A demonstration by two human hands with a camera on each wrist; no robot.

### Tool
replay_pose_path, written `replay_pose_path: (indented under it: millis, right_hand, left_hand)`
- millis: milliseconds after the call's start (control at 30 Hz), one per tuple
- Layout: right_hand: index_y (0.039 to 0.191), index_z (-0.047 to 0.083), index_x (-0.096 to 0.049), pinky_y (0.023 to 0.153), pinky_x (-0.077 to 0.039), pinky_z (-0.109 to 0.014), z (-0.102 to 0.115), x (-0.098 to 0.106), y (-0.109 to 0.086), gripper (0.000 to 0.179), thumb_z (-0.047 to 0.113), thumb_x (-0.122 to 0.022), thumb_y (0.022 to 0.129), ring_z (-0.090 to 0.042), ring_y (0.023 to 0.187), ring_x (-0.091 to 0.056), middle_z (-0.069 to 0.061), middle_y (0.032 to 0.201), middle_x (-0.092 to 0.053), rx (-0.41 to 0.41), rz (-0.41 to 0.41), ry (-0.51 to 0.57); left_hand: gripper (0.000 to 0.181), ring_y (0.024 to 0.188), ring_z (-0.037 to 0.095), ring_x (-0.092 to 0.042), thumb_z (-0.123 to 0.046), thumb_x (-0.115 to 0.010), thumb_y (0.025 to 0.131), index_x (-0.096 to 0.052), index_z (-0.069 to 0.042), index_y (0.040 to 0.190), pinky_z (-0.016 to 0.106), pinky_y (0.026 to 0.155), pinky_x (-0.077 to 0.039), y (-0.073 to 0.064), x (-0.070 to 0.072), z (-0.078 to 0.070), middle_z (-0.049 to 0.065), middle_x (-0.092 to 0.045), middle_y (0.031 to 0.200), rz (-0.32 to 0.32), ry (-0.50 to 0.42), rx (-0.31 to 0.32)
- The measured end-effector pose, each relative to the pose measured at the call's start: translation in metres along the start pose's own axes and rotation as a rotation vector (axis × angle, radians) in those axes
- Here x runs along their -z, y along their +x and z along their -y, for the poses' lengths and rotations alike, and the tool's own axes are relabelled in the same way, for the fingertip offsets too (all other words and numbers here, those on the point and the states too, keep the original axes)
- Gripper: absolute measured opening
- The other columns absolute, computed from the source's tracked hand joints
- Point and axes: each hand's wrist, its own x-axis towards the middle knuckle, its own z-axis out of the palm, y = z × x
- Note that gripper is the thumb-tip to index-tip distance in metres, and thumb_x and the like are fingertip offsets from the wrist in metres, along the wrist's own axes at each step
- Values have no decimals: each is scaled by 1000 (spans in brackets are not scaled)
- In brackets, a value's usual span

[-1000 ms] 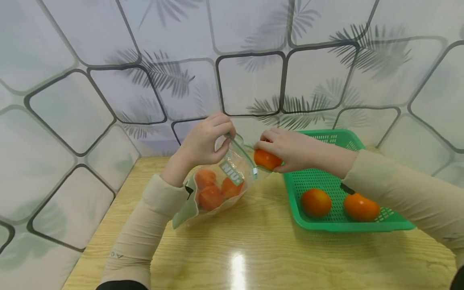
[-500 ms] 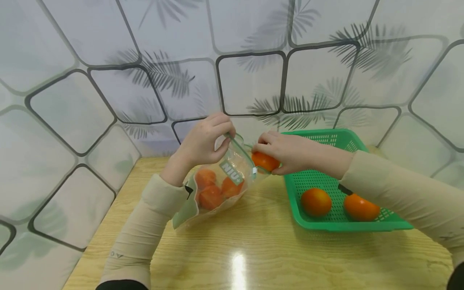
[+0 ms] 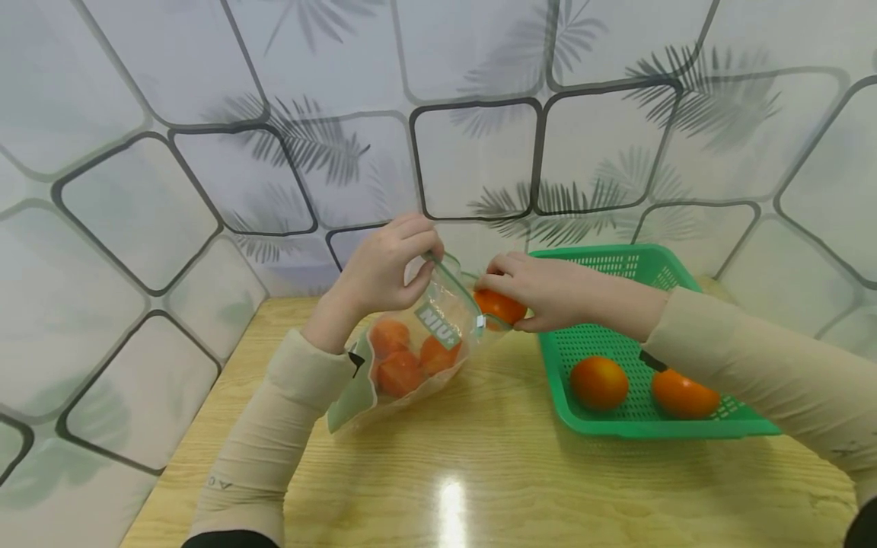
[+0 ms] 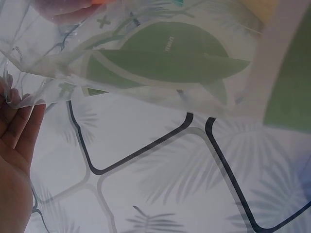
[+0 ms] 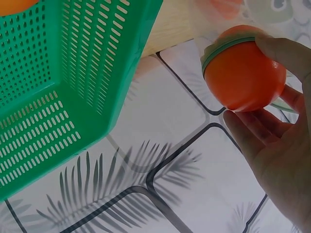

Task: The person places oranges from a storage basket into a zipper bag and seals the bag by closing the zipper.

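A clear zip bag (image 3: 438, 327) with pale green print leans on the table, several orange-red fruits (image 3: 400, 373) inside. My left hand (image 3: 390, 262) pinches its upper edge, and the mouth faces right. My right hand (image 3: 548, 285) holds a smooth, tomato-like orange-red fruit (image 3: 500, 306) at that mouth. In the right wrist view the bag's green zip edge (image 5: 228, 47) crosses the far side of the held fruit (image 5: 245, 73), so part of it is within the opening. The left wrist view shows fingers (image 4: 22, 126) at the bag's film (image 4: 165, 53).
A green perforated basket (image 3: 558, 403) stands right of the bag, under my right forearm. Two similar fruits, one at the left (image 3: 599, 383) and one partly behind the sleeve (image 3: 685, 394), lie in it. A patterned wall (image 3: 473, 160) closes off the wooden table (image 3: 384, 479) behind.
My right hand has shifted slightly left and down, bringing the fruit a little farther into the bag's mouth. My left hand and the bag stay where they were.
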Motion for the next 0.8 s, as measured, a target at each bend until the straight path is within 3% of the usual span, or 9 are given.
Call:
replay_pose_path:
  millis: [533, 800]
  right_hand:
    - [143, 6, -57, 81, -57, -34, 1, -1, 0, 68, 15, -89, 84, -25, 105, -58, -14, 128, -60, 39, -15, -10]
    - [142, 8, -58, 83, -58, -35, -1, -2, -2, 68, 17, -91, 83, -25, 106, -59, -13, 128, -60, 6, 7, -24]
  left_hand:
    - [10, 88, 28, -59, 2, -60, 87, -65, -6, 91, 41, 79, -51, 0, -1, -2, 9, -66, 94, 1, 19, 16]
    - [10, 88, 28, -58, 3, -60, 87, -64, -5, 90, 41, 79, -51, 1, 0, -2, 9, -66, 93, 5, 13, 5]
